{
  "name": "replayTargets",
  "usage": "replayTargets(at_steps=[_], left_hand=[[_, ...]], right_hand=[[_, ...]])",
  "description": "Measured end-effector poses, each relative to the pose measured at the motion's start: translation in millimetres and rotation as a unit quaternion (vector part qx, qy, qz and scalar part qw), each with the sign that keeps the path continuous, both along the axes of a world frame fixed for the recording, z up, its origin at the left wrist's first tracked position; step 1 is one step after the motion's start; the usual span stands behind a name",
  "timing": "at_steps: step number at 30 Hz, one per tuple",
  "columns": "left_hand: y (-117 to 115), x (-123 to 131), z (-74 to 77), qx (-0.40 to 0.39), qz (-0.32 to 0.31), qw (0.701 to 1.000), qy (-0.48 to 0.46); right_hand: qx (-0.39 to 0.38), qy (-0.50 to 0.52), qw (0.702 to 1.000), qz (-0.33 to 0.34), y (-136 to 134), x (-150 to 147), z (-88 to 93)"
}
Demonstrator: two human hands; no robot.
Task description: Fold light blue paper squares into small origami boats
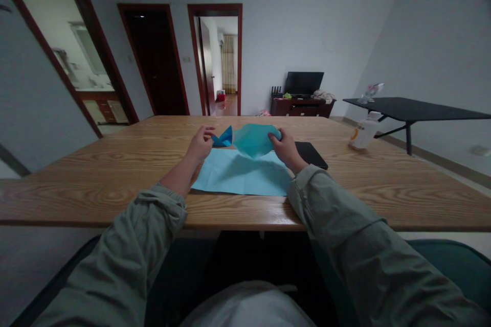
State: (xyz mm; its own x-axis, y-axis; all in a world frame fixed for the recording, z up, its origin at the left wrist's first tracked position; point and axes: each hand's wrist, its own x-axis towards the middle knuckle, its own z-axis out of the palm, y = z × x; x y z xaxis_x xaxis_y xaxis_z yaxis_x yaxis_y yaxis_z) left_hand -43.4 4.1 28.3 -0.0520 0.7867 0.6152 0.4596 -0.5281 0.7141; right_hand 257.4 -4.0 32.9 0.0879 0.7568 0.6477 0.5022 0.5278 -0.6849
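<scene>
Left hand [201, 145] pinches a folded blue paper point [222, 138]; right hand [286, 150] grips a raised, curved teal paper fold [255, 140]. Both hover over a creased pale-blue paper sheet [240, 176] on the wooden bench [95, 199], a flat black case [311, 155] just beside the right hand.

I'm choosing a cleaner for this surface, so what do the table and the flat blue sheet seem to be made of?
The table looks like wood or wood veneer with a satin finish: long grain lines run across it and it has a soft sheen. The blue sheet looks like thin matte paper, with soft creases, though a nonwoven fabric can't be ruled out.
</scene>
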Motion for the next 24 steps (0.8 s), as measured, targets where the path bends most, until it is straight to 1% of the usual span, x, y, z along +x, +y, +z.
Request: replayTargets(at_steps=[2,5,7,9,12,14,17,19,24], left_hand=[[-3,2,-1.7,-0.032,-0.064,0.996,0.044],[-12,8,-1.4,-0.096,-0.174,0.975,0.102],[-15,13,-0.2,-0.118,-0.207,0.965,0.11],[-17,16,1.3,-0.116,-0.211,0.966,0.097],[-17,20,3.4,-0.108,-0.209,0.969,0.07],[-18,21,4.9,-0.117,-0.213,0.969,0.048],[-19,23,6.8,-0.13,-0.232,0.964,0.017],[-19,24,7.4,-0.131,-0.237,0.963,-0.002],[-13,24,5.9,-0.145,-0.211,0.963,-0.088]], right_hand=[[-0.021,0.052,0.998,0.019,3,0,-1.6],[-0.066,0.109,0.99,0.053,4,-2,-3.0],[-0.089,0.136,0.984,0.076,2,-6,-2.1],[-0.113,0.149,0.977,0.1,-4,-12,0.2],[-0.141,0.128,0.974,0.126,-13,-23,3.2],[-0.151,0.114,0.971,0.144,-16,-28,3.6],[-0.166,0.132,0.963,0.167,-18,-32,2.8],[-0.177,0.15,0.958,0.168,-19,-32,2.9],[-0.188,0.167,0.952,0.172,-23,-30,6.8]])
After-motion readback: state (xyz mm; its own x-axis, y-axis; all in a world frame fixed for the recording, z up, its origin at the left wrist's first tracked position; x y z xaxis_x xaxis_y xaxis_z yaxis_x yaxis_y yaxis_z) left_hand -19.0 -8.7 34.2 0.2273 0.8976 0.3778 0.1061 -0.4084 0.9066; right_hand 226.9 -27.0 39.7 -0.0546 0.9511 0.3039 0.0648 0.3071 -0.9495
